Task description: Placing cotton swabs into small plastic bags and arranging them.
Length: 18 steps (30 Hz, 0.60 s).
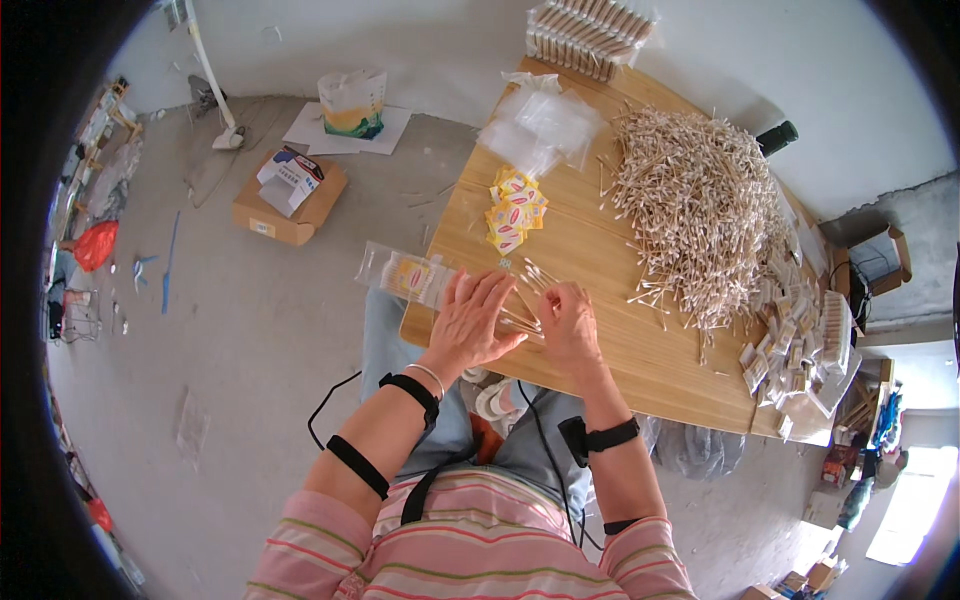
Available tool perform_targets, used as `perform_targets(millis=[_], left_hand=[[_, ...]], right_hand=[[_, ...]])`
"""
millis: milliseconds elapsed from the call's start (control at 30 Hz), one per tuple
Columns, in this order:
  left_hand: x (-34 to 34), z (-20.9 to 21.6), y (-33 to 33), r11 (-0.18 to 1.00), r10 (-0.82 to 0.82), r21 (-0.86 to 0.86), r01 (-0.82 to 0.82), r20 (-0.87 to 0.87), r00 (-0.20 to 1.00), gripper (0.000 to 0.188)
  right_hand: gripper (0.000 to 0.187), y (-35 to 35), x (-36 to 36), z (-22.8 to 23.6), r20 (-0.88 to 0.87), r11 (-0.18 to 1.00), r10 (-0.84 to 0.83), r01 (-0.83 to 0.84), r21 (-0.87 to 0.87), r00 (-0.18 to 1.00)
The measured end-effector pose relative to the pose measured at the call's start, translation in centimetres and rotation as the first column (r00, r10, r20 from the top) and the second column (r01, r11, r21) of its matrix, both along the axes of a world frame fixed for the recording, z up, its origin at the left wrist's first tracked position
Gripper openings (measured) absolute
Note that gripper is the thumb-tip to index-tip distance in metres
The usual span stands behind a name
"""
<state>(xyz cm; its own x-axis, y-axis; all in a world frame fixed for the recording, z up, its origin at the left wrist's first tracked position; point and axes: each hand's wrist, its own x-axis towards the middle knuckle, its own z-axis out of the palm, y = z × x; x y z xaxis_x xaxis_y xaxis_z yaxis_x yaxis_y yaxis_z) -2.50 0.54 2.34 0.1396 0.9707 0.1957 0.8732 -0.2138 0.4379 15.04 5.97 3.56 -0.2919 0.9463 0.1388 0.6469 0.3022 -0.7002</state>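
Note:
My left hand (474,318) is low over the near left corner of the table, its fingers bent over the right end of a clear plastic bag (376,264). Inside the bag shows a yellow and white printed card (410,276). Beside it, my right hand (568,322) is closed, fingertips pinched together around a few cotton swabs (538,274) that poke out to the left. More loose cotton swabs (520,322) lie between the two hands. The fingers partly hide what they grip.
A big heap of cotton swabs (700,200) covers the wooden table's (610,340) right side. Yellow cards (516,212) and a stack of clear bags (545,125) lie beyond my hands. Packed bundles (590,35) stand at the back; small packs (790,340) crowd the right corner. A cardboard box (290,225) sits on the floor.

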Motion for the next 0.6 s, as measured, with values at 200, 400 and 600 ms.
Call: perform_targets(millis=[200,400,600], left_hand=[[-0.1,0.1,0.0,1.0,-0.001,0.004,0.001,-0.01,1.0,0.082],[0.1,0.0,0.1,1.0,-0.014,-0.011,0.014,-0.007,1.0,0.081],[-0.3,0.1,-0.1,0.999,-0.007,-0.031,0.008,0.012,1.0,0.076]], right_hand=[[0.012,0.3,2.2,1.0,-0.196,0.975,-0.075,0.031,-0.218,0.978],[0.017,-0.8,4.6,1.6,-0.176,0.947,-0.186,0.129,-0.295,0.967],[0.019,-6.7,14.5,3.1,0.216,0.891,-0.141,0.219,-0.397,0.966]])
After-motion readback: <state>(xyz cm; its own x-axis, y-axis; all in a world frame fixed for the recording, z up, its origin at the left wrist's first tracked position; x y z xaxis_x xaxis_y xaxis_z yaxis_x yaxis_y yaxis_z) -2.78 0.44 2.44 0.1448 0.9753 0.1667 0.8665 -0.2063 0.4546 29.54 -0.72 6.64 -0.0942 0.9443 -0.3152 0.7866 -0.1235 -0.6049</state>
